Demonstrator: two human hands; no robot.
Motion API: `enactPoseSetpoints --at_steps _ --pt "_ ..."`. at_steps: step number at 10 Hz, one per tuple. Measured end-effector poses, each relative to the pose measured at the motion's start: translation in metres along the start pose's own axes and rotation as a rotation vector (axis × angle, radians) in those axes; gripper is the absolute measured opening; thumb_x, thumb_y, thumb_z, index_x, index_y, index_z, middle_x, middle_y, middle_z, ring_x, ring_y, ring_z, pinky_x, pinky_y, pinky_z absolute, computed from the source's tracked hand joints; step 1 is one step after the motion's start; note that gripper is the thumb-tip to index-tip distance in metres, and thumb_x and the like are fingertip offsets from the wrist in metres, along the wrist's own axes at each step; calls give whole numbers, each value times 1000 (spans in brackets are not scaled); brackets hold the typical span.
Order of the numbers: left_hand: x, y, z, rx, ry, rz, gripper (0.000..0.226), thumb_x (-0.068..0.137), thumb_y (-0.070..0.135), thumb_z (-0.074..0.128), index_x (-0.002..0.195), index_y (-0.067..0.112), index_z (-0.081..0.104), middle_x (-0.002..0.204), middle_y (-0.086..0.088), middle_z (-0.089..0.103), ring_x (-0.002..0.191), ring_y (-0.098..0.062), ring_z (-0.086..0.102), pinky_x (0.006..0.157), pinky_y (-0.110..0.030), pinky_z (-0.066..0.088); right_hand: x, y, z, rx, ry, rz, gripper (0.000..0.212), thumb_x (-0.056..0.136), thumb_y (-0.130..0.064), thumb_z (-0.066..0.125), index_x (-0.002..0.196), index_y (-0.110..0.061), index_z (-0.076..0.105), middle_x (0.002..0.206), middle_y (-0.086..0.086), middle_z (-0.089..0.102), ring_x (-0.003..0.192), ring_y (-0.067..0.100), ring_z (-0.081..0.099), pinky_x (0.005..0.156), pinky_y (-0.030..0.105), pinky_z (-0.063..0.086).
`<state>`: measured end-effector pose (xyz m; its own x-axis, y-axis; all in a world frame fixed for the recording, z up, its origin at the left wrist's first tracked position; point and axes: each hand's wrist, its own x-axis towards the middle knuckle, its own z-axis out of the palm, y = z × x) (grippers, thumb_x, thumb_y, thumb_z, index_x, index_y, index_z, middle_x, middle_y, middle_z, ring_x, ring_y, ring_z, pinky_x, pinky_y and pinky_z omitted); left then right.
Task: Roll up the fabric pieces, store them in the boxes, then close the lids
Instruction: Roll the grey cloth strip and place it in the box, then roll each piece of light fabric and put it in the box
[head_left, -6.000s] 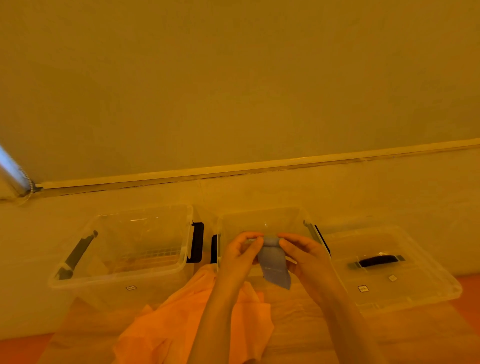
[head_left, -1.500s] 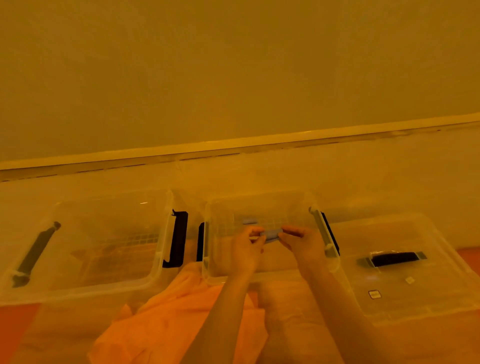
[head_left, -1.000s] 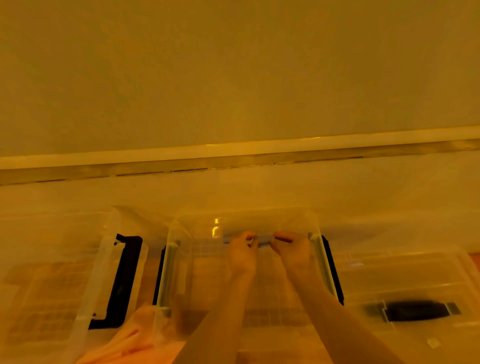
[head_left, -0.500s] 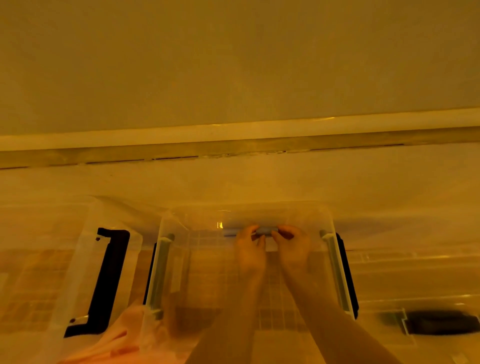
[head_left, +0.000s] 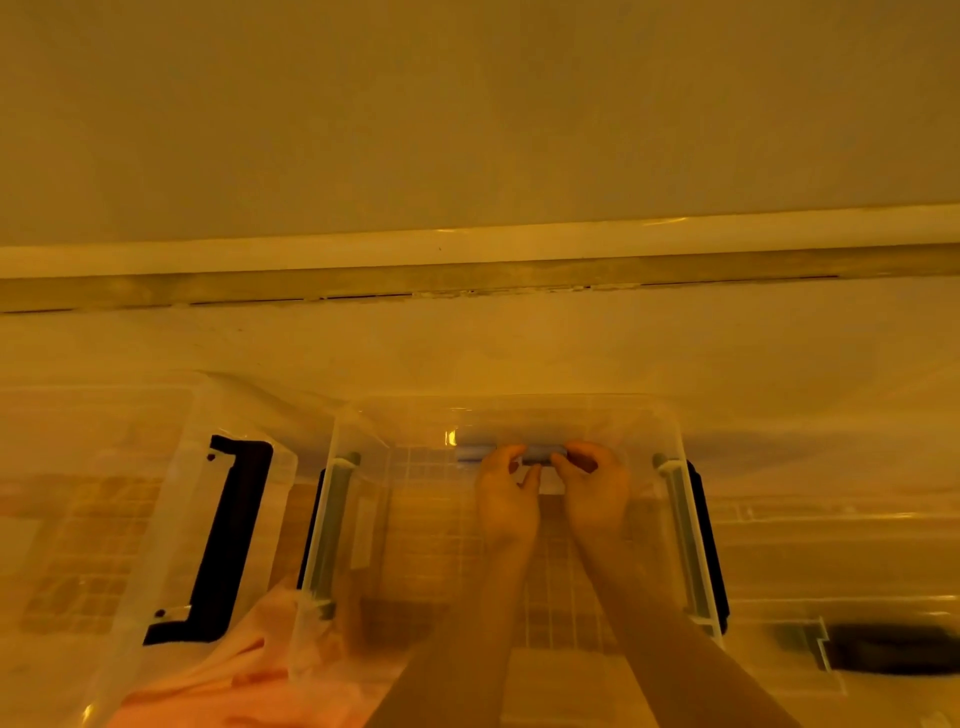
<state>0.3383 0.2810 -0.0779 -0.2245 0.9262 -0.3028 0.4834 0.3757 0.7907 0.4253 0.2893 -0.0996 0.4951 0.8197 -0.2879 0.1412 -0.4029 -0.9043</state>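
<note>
**Blue roll set down at the far wall of the middle box**

Head view: both hands reach into the clear middle box (head_left: 504, 410). The left hand (head_left: 506, 499) and right hand (head_left: 597, 493) pinch the rolled blue fabric (head_left: 535, 454) between fingertips and thumbs, probably to stop it unrolling as it settles against the box's far wall. Orange fabric (head_left: 249, 686) lies unrolled at the box's near-left corner. Half a second ago the hands sat almost the same; the view has since shifted slightly.

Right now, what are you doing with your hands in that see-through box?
A person is putting a rolled-up blue fabric piece into the middle clear box. The left hand and right hand both pinch the roll near the box's far wall. An orange fabric still lies unrolled in front.
</note>
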Motion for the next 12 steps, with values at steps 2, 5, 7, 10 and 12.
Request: enactPoseSetpoints --at_steps 2,5,7,10,12 --pt "-15 3 -12 -82 29 -73 28 90 7 62 118 10 60 114 -4 62 105 -18 60 76 -12 44 -20 -10 -9 120 22 25 5 85 -6 69 87 -10 66 89 4 64 86 18 59 80 26 48" --pt "-76 12 -85 -294 159 23 24 86 -3 62 108 9 61 94 3 60 80 0 55 74 -9 47 -105 -46 -8 546 -108 180 13 94 -13 56 86 -22 64 84 1 66 78 18 65 66 27 56" --pt "-116 -6 -153 -360 217 139 23 87 12 66 108 22 62 94 14 61 90 -10 62 84 -28 53 -184 -70 22 583 -188 71 15 95 -2 52 87 -12 59 88 6 62 80 18 61 61 18 55" --pt "-185 -42 -258 -463 345 218 22 89 7 63 111 12 62 91 11 60 82 0 58 73 -15 49 -286 -79 18 425 -318 -40 13 96 -12 55 104 -8 63 94 6 67 83 17 66 65 22 56" --pt "-223 -81 -289 -505 441 125 22 87 7 65 106 19 59 91 15 57 82 -2 56 71 -19 51 -319 -68 20 177 -498 -64 11 96 -12 56 103 -9 63 100 10 67 87 21 66 65 22 55"
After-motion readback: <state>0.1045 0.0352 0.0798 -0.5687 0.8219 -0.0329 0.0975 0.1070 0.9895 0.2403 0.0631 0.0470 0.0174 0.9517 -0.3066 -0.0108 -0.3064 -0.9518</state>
